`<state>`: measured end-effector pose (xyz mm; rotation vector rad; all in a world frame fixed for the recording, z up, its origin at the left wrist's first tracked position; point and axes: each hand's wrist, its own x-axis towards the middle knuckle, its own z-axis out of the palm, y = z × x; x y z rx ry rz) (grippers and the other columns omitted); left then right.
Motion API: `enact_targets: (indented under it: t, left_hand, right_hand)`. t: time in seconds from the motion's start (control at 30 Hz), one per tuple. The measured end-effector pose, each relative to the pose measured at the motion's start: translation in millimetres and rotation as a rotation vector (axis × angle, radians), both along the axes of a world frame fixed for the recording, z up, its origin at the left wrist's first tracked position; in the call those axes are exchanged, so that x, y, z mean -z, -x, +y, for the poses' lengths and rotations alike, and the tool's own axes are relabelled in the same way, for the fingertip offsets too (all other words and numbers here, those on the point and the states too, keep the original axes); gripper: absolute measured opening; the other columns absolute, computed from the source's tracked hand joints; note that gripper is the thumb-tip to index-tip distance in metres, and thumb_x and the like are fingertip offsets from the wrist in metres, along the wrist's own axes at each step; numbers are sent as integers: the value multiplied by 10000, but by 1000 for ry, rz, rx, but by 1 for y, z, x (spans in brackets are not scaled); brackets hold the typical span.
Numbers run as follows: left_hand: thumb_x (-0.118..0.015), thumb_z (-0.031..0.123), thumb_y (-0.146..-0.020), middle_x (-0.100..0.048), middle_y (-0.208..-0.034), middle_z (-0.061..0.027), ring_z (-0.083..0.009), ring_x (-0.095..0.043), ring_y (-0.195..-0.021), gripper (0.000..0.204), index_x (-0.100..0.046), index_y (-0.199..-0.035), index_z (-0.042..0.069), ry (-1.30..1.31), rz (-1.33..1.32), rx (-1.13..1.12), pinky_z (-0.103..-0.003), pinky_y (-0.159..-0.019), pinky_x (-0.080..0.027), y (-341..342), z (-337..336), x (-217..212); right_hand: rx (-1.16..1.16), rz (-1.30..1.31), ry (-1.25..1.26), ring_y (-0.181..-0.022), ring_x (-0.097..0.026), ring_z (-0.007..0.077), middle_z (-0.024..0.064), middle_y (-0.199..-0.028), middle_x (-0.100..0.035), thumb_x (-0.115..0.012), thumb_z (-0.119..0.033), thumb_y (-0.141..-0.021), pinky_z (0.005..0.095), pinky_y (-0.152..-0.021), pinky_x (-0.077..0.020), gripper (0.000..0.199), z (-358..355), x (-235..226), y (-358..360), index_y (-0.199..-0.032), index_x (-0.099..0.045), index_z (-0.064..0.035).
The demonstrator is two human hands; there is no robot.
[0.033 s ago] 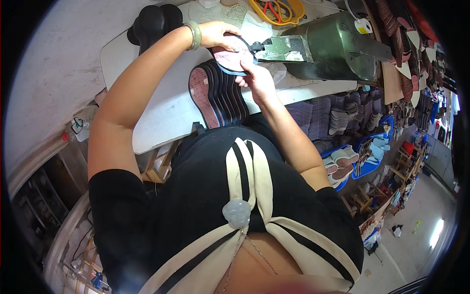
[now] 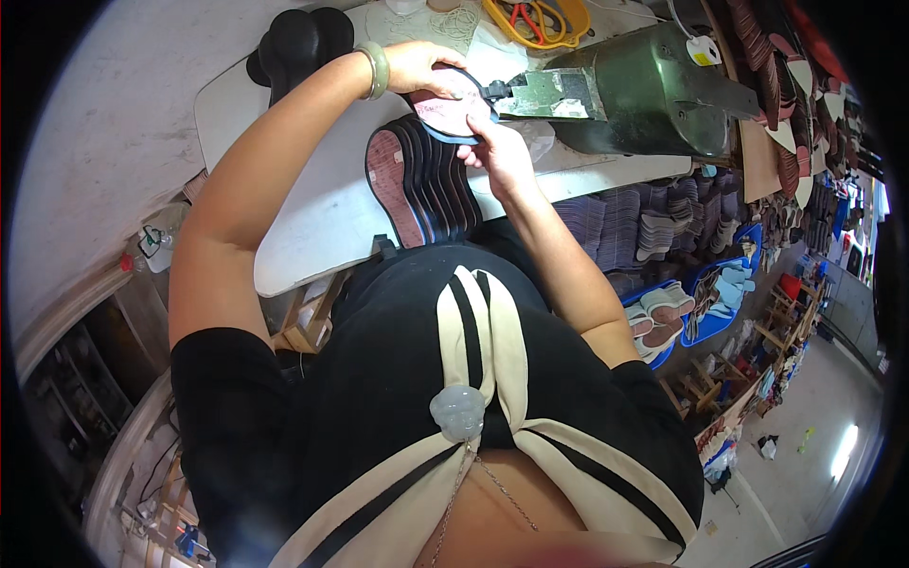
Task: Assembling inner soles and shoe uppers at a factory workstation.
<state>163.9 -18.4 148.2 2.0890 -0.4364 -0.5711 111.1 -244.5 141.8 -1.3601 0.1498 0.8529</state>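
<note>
Where the sole [image 2: 445,115] is: up at the table's far side, its right edge right by the black fitting [image 2: 495,90] on the green machine [image 2: 644,90]; whether the fitting grips it, I can't tell from here.
Left hand [image 2: 424,71]: curled over the sole's upper left, fingers pressed on its face.
Right hand [image 2: 502,159]: pinching the lower right edge, thumb on top, the other fingers curled below.
Step, I'd say: working the sole's edge at the fitting, with both hands guiding.
Next move calls for: a light, even turn, I'd guess, keeping the curve close and the fingertips clear.
Sole: rounded at this end, pale pinkish face with faint marks, dark bluish rim.
Stack [image 2: 398,189]: long waisted soles fanned out, mottled pink on top, dark edges overlapping.
Machine: dull green casing, rounded body, flat scuffed arm.
Table [image 2: 308,237]: smooth, white, round-cornered.
</note>
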Motion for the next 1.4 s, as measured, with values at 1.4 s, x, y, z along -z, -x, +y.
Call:
enact_targets:
  t: [1.4]
  left_hand:
    - [-686, 512, -690, -605, -996, -245, -349, -592, -957, 616, -578, -961, -30, -217, -179, -955, -396, -841, -460, 38, -49, 16]
  right_hand:
    - [-131, 5, -205, -712, -650, 184, 121, -886, -636, -568, -117, -868, 272, -644, -530, 263, -46, -20, 13, -1071, -528, 46]
